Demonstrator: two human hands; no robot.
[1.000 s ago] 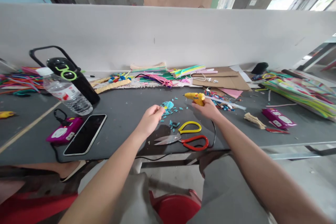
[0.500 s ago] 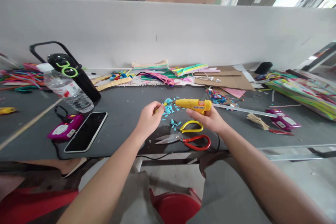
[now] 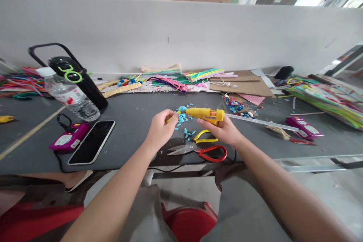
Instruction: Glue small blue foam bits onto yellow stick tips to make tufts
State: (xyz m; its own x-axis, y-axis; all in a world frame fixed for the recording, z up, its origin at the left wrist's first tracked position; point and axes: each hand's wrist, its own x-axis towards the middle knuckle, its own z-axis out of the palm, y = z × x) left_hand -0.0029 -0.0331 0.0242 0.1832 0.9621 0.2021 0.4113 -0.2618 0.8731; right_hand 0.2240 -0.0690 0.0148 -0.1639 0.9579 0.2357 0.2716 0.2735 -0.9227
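Note:
My right hand (image 3: 226,130) is wrapped round the handle of a yellow hot glue gun (image 3: 203,113), its nozzle turned left. A long clear glue stick (image 3: 259,121) runs out of the gun's back end. The fingers of my left hand (image 3: 161,126) are pinched on a small thin yellow piece (image 3: 168,120), mostly hidden, close by the nozzle. I cannot tell if nozzle and piece touch. Cut light-blue bits (image 3: 182,119) lie scattered under and beyond the fingertips. Scissors (image 3: 211,152) with one yellow and one red handle lie partly spread, nearer the table's front edge.
To the left are a phone (image 3: 92,143), a purple power socket (image 3: 69,137), a water bottle (image 3: 72,96) and a black flask (image 3: 92,90). Pipe cleaners (image 3: 326,100) and cardboard (image 3: 241,85) line the back and right. Another purple socket (image 3: 304,128) sits at right.
The glue gun and my right hand have shifted slightly left, bringing the nozzle closer to my left fingertips. My left hand keeps its pinch.

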